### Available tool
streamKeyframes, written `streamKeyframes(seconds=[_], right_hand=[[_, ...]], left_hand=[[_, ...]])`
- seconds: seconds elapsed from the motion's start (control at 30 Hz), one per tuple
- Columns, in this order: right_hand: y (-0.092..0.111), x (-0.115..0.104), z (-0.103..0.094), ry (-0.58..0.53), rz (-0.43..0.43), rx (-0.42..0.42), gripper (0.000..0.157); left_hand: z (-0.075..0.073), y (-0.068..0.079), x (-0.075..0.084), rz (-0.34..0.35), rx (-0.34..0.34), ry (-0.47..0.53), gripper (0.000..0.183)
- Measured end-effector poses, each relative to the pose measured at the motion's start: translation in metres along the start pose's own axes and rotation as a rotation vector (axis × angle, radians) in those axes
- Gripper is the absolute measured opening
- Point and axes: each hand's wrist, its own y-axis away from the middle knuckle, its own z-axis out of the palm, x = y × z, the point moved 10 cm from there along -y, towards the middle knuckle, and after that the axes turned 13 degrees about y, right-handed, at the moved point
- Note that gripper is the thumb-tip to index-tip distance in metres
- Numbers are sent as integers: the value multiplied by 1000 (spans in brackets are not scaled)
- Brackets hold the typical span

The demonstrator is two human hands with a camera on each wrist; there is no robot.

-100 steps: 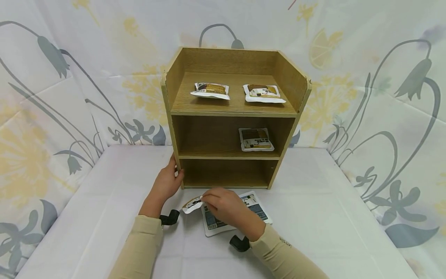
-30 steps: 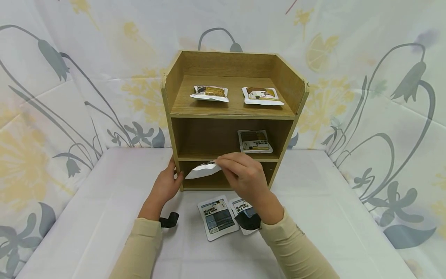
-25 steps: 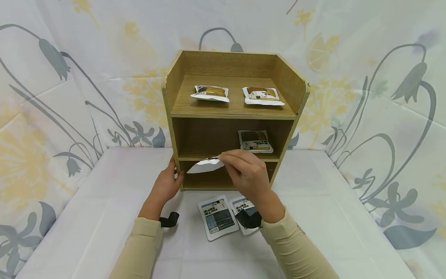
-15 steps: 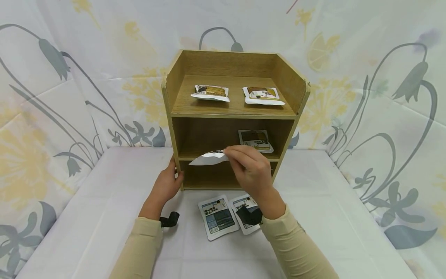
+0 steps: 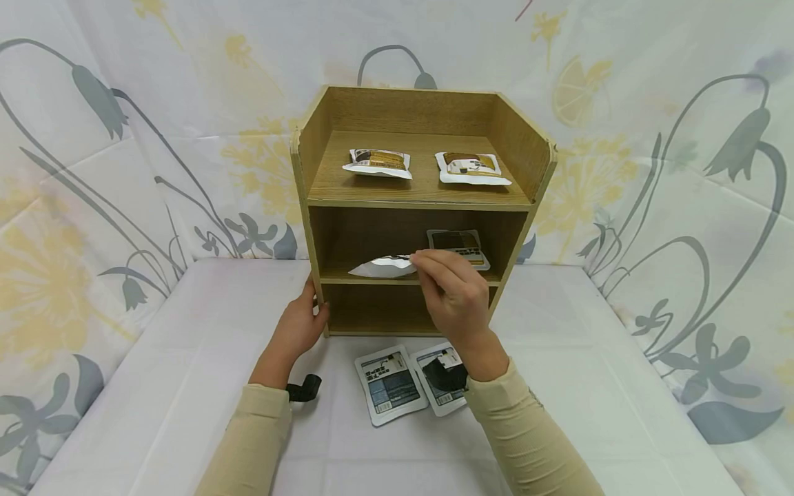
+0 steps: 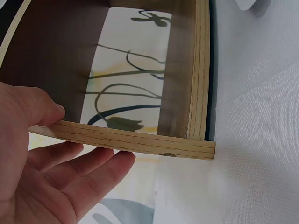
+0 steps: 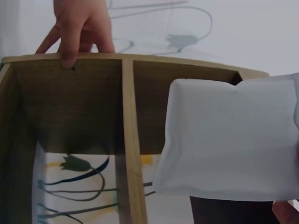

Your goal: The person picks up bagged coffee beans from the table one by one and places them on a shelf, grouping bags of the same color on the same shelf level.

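Note:
A wooden three-tier shelf [image 5: 406, 114] stands on the white-covered table. My left hand [image 5: 300, 329] grips its left side panel [image 6: 126, 141] low down, thumb inside and fingers outside. With thumb and fingertips my right hand [image 5: 457, 296] pinches the right edge of a sealed food packet [image 5: 380, 267]. It hovers, slightly tilted, before the middle tier; the right wrist view shows its plain white back. On that tier's right side lies another packet [image 5: 455, 241], partly behind the right hand. The top tier bears a left packet [image 5: 377, 162] and a right packet [image 5: 471, 167].
Two blue-labelled packets lie in front of the shelf: a left one [image 5: 391, 384] and a right one [image 5: 434, 396], partly covered by the black wrist mount [image 5: 448, 374]. A flower-patterned cloth [image 5: 205, 110] hangs behind and at both sides.
My right hand has picked up the packet from the table and raised it past the bottom tier to the middle tier, drifting right lately. The left hand keeps its grip on the shelf.

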Motion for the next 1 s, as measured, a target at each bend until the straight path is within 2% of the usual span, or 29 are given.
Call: streamKeyframes(seconds=[0.2, 0.43, 0.7, 1.0], right_hand=[[7, 0, 6, 26, -37, -4, 14], [14, -3, 13, 22, -53, -31, 14], [20, -9, 23, 16, -59, -77, 15], [29, -14, 40, 38, -63, -157, 15]], left_hand=[[1, 1, 0, -7, -4, 5, 68], [-2, 1, 6, 57, 36, -2, 68], [1, -1, 2, 13, 0, 10, 69], [0, 0, 2, 8, -2, 7, 68]])
